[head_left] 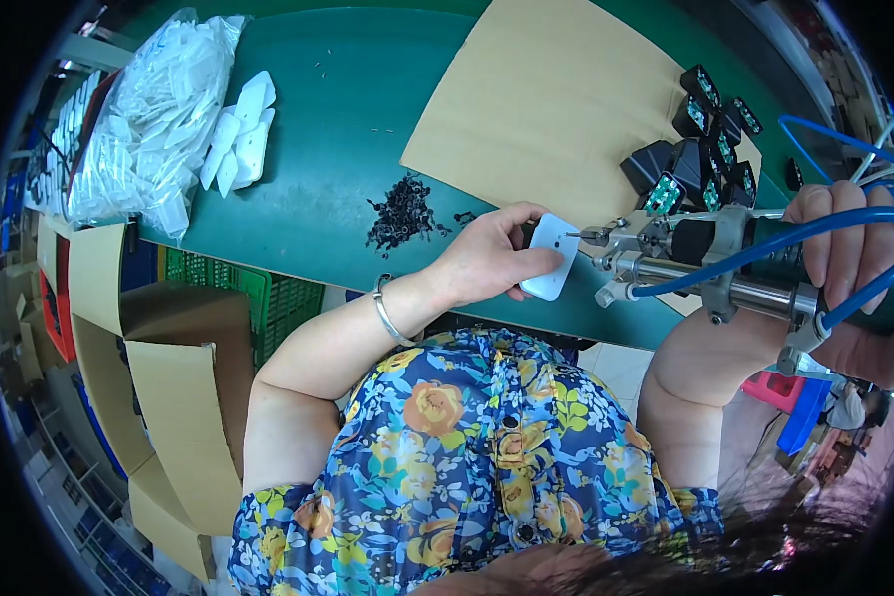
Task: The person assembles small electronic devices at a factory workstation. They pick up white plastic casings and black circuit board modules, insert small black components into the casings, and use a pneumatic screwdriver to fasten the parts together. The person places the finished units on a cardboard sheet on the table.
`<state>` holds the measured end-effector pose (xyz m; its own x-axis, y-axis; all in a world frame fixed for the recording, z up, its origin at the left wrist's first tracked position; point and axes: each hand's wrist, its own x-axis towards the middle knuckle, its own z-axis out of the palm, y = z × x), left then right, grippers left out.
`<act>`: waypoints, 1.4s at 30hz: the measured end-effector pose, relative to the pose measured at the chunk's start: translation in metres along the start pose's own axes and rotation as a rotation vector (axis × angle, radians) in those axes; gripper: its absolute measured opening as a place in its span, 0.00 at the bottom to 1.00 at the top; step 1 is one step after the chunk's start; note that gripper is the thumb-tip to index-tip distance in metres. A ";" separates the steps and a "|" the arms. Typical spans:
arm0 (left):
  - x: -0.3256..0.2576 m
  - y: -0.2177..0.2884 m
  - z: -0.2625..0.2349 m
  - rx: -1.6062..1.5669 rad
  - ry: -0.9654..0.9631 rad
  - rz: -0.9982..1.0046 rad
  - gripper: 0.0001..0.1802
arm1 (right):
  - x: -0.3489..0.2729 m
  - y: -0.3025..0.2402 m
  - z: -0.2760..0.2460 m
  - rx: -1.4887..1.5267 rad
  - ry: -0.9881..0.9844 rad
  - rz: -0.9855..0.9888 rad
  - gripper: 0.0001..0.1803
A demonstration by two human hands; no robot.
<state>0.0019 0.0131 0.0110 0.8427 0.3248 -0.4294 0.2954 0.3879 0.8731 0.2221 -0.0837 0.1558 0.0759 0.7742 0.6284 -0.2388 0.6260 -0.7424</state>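
Between the thumb and fingers of my left hand (497,256) is a white plastic plate (549,258) with rounded corners and small dark holes. At its upper part sits the thin tip of a pneumatic screwdriver (735,263), pointing left; whether the tip touches the plate I cannot tell. My right hand (844,243) is wrapped round the tool's thick body at the right, and part of that body is hidden by fingers and hoses. Left of my left hand lies a heap of small black parts (404,216) on the green table (313,169).
A brown cardboard sheet (536,109) carries several black housings with green circuit boards (710,149). At the left are a bag of white plates (159,119) and loose white plates (240,137). Blue hoses (795,243) trail at the right. An opened carton (179,397) stands below left.
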 end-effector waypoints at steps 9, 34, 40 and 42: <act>-0.002 0.002 -0.001 -0.057 -0.015 0.026 0.25 | -0.003 0.002 0.006 -0.033 0.013 -0.008 0.29; -0.020 -0.011 -0.028 -0.127 0.155 0.097 0.22 | -0.014 0.017 0.026 -0.214 0.180 -0.037 0.23; -0.006 -0.005 -0.015 -0.204 0.101 0.079 0.23 | -0.050 0.043 0.060 -2.610 0.401 0.314 0.23; -0.003 -0.007 -0.013 -0.223 0.083 0.092 0.24 | -0.059 0.048 0.060 -3.347 0.183 0.692 0.23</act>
<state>-0.0084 0.0206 0.0028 0.8188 0.4336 -0.3763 0.1047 0.5316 0.8405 0.1484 -0.1053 0.0969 0.4681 0.6437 0.6054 -0.0581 -0.6612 0.7480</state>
